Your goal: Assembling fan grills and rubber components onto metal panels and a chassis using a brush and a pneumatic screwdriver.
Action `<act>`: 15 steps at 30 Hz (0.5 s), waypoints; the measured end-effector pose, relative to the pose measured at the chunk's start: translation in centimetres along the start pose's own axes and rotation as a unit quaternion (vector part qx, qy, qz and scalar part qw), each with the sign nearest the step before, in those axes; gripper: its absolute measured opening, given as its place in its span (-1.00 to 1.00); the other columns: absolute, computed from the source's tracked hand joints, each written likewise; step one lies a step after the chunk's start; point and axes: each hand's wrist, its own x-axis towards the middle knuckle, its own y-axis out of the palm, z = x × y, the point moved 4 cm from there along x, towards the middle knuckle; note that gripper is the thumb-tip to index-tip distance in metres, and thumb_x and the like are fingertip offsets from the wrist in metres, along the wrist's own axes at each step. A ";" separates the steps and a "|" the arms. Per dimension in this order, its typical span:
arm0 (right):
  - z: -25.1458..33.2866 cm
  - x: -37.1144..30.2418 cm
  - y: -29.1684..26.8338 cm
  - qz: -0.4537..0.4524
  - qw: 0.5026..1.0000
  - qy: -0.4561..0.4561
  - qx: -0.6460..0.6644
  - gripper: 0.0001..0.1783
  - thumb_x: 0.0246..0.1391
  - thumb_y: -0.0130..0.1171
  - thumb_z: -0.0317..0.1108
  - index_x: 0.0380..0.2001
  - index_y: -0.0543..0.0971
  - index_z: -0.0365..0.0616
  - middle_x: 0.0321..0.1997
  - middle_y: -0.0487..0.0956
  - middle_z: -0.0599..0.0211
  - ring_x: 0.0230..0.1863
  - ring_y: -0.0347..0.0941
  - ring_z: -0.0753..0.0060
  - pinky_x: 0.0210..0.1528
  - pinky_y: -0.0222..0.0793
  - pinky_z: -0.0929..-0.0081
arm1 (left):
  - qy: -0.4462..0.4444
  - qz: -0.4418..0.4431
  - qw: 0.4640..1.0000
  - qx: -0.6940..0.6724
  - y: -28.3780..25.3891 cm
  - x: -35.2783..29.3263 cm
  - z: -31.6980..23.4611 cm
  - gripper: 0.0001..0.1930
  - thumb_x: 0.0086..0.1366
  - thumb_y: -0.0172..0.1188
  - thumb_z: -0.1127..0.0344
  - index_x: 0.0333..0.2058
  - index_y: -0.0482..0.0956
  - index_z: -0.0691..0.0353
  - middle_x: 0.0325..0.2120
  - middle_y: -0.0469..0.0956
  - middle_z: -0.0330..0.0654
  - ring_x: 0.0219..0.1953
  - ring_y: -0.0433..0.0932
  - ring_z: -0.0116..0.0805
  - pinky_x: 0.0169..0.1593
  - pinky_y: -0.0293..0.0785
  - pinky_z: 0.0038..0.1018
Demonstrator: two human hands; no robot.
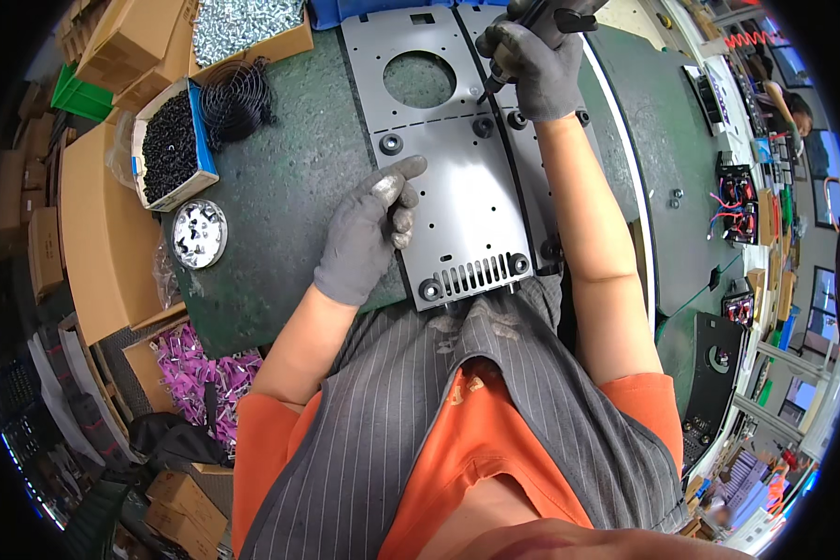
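Note:
A grey metal panel (pixel 457 201) lies in front of me, with a large round hole at its far end and vent slots at the near end. Black round feet (pixel 391 144) sit on it. In a grey glove, my right hand (pixel 537 75) grips a dark power screwdriver (pixel 553 21); its bit points down near the panel's right edge. My left hand (pixel 369 229), also gloved, is over the panel's left edge, index finger stretched out and the other fingers curled. Whatever those fingers hold is hidden. A second similar panel (pixel 530 177) lies alongside, partly behind my right arm.
On the green table (pixel 280 187), to the left, stand a box of small black parts (pixel 170 149), black wire fan guards (pixel 236 101) and a round dish of fasteners (pixel 199 234). Silver screws (pixel 243 28) fill a far carton. Purple parts (pixel 205 383) lie lower left. Another person (pixel 793 117) is far right.

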 end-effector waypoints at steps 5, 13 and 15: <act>-0.8 0.1 -0.1 -0.012 1.000 0.000 0.015 -0.68 -0.23 0.14 -0.46 -0.33 0.30 -0.18 -0.61 0.41 0.30 -0.69 0.33 0.55 -0.68 0.24 0.64 | -0.003 -0.013 1.000 0.015 0.2 -0.1 -0.3 -0.65 0.30 -0.11 0.32 0.00 0.37 0.37 -0.48 0.37 -0.33 -0.53 0.30 -0.64 -0.51 0.24 -0.70; -0.9 -0.5 -0.5 0.022 0.998 0.040 -0.035 -0.66 -0.19 0.19 -0.43 -0.27 0.36 -0.17 -0.51 0.45 0.38 -0.64 0.31 0.64 -0.64 0.22 0.68 | -0.011 -0.025 0.999 0.026 0.2 0.0 -0.4 -0.66 0.29 -0.07 0.36 0.00 0.36 0.38 -0.46 0.39 -0.30 -0.51 0.31 -0.60 -0.50 0.24 -0.68; -0.5 -0.4 -0.3 0.059 0.998 0.028 -0.015 -0.62 -0.19 0.22 -0.42 -0.24 0.36 -0.16 -0.51 0.44 0.42 -0.62 0.29 0.67 -0.61 0.21 0.68 | -0.013 -0.025 0.999 0.029 0.0 0.0 -0.1 -0.67 0.29 -0.06 0.38 0.00 0.36 0.38 -0.45 0.39 -0.29 -0.51 0.31 -0.59 -0.50 0.25 -0.68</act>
